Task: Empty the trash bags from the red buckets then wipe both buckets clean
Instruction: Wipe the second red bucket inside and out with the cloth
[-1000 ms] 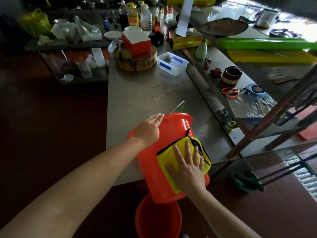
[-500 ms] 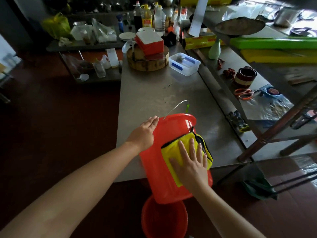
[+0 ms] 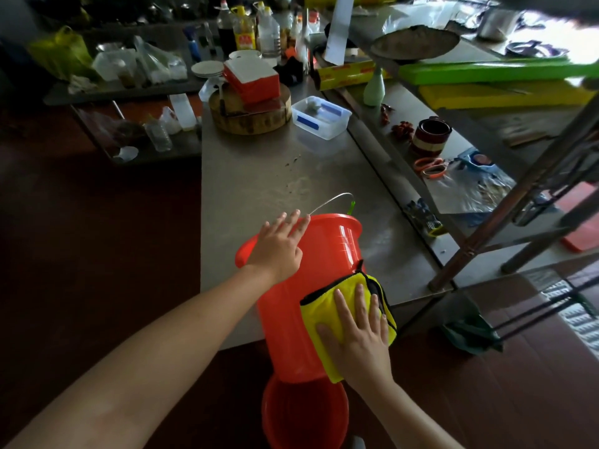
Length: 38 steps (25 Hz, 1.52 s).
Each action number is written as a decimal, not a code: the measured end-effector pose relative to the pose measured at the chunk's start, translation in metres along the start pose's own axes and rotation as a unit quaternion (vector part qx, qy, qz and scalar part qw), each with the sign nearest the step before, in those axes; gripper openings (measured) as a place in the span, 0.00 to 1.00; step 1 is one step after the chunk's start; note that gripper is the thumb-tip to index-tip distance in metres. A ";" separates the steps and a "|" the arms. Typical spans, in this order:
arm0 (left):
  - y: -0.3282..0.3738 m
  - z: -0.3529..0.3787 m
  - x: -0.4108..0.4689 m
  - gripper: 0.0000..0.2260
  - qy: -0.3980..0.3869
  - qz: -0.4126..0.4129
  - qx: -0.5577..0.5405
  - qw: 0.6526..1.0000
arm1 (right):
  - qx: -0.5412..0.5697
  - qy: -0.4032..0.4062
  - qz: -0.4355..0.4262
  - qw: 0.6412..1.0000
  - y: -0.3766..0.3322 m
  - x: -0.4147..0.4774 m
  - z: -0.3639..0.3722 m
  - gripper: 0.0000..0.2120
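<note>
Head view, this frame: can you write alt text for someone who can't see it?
A person's right hand presses a yellow cloth flat against the side of a red bucket tipped over at the edge of a steel table, while the left hand rests flat on the bucket near its rim. A second red bucket stands on the floor below.

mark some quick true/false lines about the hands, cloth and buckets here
1. The right hand presses a yellow cloth flat against the red bucket. True.
2. The left hand grips the wire handle. False: it rests open on the bucket's side near the rim, and the handle is free.
3. A second red bucket sits on the floor below. True.
4. The wiped bucket stands upright in the middle of the table. False: it is tipped, with its base past the table's near edge.
</note>
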<state>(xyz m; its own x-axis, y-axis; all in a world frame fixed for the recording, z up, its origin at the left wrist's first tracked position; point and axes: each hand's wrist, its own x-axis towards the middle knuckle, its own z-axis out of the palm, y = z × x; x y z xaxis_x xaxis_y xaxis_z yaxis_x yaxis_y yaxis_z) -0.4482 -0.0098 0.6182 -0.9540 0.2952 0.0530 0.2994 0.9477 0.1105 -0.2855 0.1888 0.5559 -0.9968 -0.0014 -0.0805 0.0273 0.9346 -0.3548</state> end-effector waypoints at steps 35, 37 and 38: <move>-0.050 -0.008 -0.058 0.29 0.051 0.041 0.042 0.997 | 0.001 -0.011 -0.075 0.997 -0.014 0.000 0.011 0.35; -0.046 -0.004 -0.060 0.27 0.040 0.042 0.049 0.997 | 0.002 -0.014 -0.072 0.997 -0.013 0.002 0.010 0.35; -0.044 -0.001 -0.064 0.26 0.043 0.050 0.047 0.997 | 0.003 -0.012 -0.072 0.997 -0.012 0.003 0.010 0.35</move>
<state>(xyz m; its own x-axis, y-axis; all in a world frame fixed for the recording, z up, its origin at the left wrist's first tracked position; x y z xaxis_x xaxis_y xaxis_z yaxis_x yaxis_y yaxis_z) -0.4004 -0.0705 0.6109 -0.9130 0.3819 0.1436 0.3868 0.9221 0.0067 -0.2884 0.1742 0.5502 -0.9883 -0.1436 -0.0517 -0.1145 0.9217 -0.3707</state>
